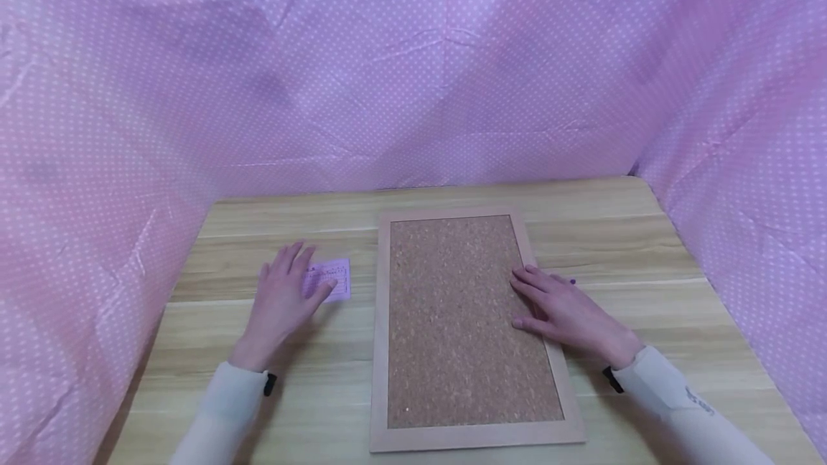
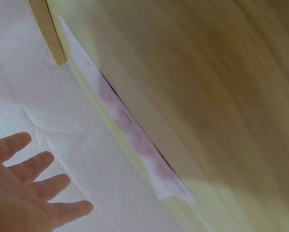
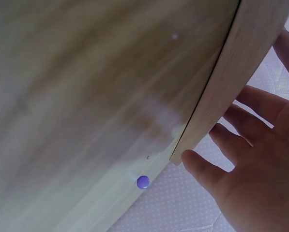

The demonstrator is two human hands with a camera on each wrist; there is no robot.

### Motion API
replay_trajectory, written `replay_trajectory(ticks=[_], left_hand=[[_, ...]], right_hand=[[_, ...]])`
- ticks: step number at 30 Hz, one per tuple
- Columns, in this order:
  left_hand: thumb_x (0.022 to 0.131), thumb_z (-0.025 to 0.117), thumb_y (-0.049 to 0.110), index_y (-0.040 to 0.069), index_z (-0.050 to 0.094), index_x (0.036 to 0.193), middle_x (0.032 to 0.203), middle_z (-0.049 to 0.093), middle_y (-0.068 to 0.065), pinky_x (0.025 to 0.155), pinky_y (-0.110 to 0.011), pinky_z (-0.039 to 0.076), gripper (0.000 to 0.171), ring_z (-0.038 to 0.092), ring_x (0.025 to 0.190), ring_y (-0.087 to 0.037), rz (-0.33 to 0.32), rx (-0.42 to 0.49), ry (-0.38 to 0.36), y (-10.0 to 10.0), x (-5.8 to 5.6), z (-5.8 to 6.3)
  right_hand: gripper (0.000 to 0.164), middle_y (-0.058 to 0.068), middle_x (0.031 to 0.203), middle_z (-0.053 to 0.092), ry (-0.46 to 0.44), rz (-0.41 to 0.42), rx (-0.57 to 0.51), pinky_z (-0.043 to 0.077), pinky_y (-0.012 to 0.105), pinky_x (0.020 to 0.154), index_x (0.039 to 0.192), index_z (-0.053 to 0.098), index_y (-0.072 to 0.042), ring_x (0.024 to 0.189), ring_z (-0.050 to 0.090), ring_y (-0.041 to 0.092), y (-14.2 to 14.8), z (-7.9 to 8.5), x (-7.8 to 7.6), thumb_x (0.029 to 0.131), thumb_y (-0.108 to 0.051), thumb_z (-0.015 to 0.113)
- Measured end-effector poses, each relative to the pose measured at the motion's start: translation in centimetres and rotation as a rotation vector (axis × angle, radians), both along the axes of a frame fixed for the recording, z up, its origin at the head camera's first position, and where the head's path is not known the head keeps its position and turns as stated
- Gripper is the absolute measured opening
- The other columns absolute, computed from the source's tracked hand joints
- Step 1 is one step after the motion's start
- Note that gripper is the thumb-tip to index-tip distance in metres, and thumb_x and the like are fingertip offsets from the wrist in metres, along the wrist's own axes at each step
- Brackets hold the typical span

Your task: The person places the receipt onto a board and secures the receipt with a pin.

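Observation:
A cork board point(image 1: 468, 321) with a pale wooden frame lies flat on the table. Over the left edge of a small pink printed paper point(image 1: 342, 280) is my left hand point(image 1: 284, 293), fingers spread and holding nothing. The left wrist view shows this paper point(image 2: 129, 128) on the tabletop with the fingers apart from it. My right hand point(image 1: 562, 307) lies over the right side of the board, its fingertips at the wooden frame point(image 3: 236, 63); whether they press on it I cannot tell. Beside that hand sits a small round purple object point(image 3: 143, 182), perhaps a pin head.
The light wood table point(image 1: 310, 393) has its back edge against pink dotted cloth point(image 1: 413, 92), which also hangs at the left and right sides. Both forearms reach in from the front, with light sleeves point(image 1: 659, 386).

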State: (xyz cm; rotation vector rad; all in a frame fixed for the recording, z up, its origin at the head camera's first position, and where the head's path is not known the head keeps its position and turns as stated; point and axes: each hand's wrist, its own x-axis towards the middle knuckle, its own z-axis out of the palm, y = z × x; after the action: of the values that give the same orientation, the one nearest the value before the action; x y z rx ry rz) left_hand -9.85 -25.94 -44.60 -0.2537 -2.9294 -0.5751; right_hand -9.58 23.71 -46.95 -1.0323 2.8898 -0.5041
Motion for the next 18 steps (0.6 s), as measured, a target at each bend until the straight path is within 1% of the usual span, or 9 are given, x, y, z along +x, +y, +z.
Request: replay_trajectory(ticks=[5, 9, 14, 18], left_hand=[[0.096, 0.069, 0.045, -0.002, 0.042, 0.153, 0.161, 0.032, -0.029, 0.114, -0.076, 0.015, 0.079, 0.024, 0.148, -0.055, 0.021, -0.002, -0.030, -1.3, 0.0, 0.0], [0.098, 0.067, 0.047, -0.003, 0.041, 0.153, 0.161, 0.031, -0.030, 0.113, -0.076, 0.016, 0.079, 0.024, 0.147, -0.055, 0.032, -0.016, -0.034, -2.5, -0.1, -0.2], [0.099, 0.064, 0.047, -0.006, 0.039, 0.154, 0.160, 0.031, -0.032, 0.114, -0.074, 0.019, 0.080, 0.026, 0.146, -0.056, 0.038, -0.027, -0.046, -3.9, -0.2, -0.3], [0.100, 0.065, 0.044, -0.007, 0.037, 0.155, 0.159, 0.032, -0.033, 0.114, -0.071, 0.023, 0.080, 0.029, 0.144, -0.057, 0.040, -0.020, -0.074, -4.8, -0.3, -0.3]], right_hand=[[0.073, 0.019, 0.159, 0.044, 0.007, 0.003, 0.001, 0.039, 0.067, 0.108, 0.149, 0.052, 0.000, 0.145, 0.041, 0.043, 0.1, -0.2, 0.0, 0.097, -0.047, 0.070], [0.073, 0.018, 0.159, 0.044, 0.000, 0.000, -0.001, 0.039, 0.068, 0.107, 0.150, 0.051, 0.000, 0.145, 0.041, 0.043, 0.2, -0.2, 0.0, 0.098, -0.047, 0.069], [0.072, 0.017, 0.159, 0.044, 0.001, 0.000, -0.002, 0.039, 0.070, 0.105, 0.150, 0.052, -0.001, 0.145, 0.041, 0.043, 0.2, -0.2, 0.0, 0.098, -0.047, 0.069], [0.072, 0.018, 0.159, 0.045, 0.001, -0.001, -0.001, 0.039, 0.069, 0.105, 0.150, 0.052, -0.001, 0.145, 0.041, 0.043, 0.1, -0.1, 0.0, 0.098, -0.047, 0.069]])
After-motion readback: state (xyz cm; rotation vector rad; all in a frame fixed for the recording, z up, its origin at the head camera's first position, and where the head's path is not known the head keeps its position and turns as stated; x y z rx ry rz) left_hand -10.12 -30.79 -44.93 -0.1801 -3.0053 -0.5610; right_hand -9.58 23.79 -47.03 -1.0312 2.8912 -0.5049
